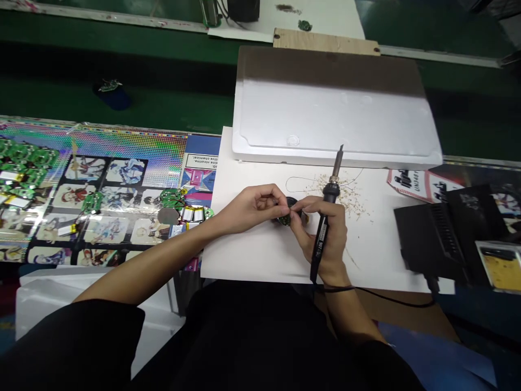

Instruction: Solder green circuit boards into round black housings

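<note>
My right hand point(336, 231) is closed around a black soldering iron point(321, 239), whose metal tip points up and away from me. Its thumb and forefinger are also pinched at a small round dark piece with some green circuit board point(284, 220) showing on it. From the other side, my left hand point(260, 206) meets that piece with thumb and forefinger pressed together. The fingertips nearly touch and cover much of the piece. Whatever tiny part lies between them is hidden. The white sheet point(252, 255) lies beneath both hands.
A white foam tray lid point(334, 125) stands behind my hands. Scattered solder-like bits point(356, 203) and a thin wire point(303, 178) lie nearby. At right are a black box point(427, 239) with a cord and a yellow sponge point(502, 269). Green circuit boards point(28, 163) with battery cells lie left.
</note>
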Demonstrator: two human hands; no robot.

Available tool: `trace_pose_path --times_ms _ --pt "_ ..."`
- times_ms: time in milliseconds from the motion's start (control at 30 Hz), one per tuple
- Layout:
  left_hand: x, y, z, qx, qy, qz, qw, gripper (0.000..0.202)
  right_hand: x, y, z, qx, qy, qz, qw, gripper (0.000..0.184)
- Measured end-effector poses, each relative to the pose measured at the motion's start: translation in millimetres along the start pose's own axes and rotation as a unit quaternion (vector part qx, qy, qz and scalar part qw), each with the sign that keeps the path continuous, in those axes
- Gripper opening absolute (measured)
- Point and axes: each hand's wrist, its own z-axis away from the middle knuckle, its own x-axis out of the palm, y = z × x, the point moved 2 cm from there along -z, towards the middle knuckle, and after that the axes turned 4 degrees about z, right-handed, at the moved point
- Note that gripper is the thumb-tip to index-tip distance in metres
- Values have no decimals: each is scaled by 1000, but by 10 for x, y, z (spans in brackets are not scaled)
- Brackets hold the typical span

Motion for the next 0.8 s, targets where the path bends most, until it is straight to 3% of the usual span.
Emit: trace_pose_path --times_ms 167,333,433,533,667,800 --pt "17 60 42 53 -1 -91 994 22 -29 -35 -16 -9 -23 -23 999 36" --pt "-2 108 54 75 -24 -157 984 14 -86 -6 22 -4 -55 18 998 34" --pt "-38 135 53 133 -22 -204 970 9 -172 1 39 -2 -67 22 998 34" --pt "-61 134 45 173 -28 -252 952 7 -308 -21 55 11 -50 -4 999 34" --pt "-56 101 37 170 -57 -309 934 4 -514 -71 45 65 18 -30 997 15" --pt "-44 82 37 180 -71 -329 924 7 -669 -77 -29 136 54 -126 981 35"
